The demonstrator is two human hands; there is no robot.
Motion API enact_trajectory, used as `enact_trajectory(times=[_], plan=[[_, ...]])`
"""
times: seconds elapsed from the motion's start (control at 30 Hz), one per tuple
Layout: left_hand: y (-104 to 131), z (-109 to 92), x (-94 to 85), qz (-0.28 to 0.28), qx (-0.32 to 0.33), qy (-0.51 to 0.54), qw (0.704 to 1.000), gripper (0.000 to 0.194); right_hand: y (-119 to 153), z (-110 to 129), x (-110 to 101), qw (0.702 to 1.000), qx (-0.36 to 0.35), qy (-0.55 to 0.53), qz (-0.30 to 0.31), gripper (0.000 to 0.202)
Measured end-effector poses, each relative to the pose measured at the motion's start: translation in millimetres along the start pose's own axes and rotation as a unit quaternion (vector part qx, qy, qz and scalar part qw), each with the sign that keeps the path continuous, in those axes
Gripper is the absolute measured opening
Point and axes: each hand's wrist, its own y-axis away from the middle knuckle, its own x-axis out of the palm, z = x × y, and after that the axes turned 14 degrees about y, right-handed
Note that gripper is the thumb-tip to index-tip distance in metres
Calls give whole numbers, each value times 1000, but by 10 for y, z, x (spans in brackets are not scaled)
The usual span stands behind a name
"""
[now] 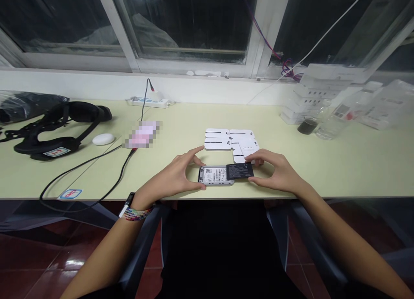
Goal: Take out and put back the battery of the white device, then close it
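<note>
Device, one, already opened, is gripped by the left fingers (196,186). Black battery (239,171), pinched by the right fingers (258,180), overlaps its right end, not yet seated.

Head view: from above lap (220,251), facing forward and down across nearby desk (339,169) toward window (194,23).

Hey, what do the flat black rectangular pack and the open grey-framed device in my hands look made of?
Flat black rectangular pack: probably matte plastic or plastic wrap, from its dull, printed face.
Open grey-framed device: likely moulded plastic with a satin finish, from its evenly grey rim, though metal is possible.
</note>
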Motion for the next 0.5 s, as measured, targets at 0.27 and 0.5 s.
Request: enact_trajectory(times=[0.27,0.5], plan=[[0,-17,6,2,-1,5,1000,109,-106,158,7,1000,25,-6,0,52],[3,-12,9,3,4,7,1000,109,-352,303,53,997,38,-64,20,72]])
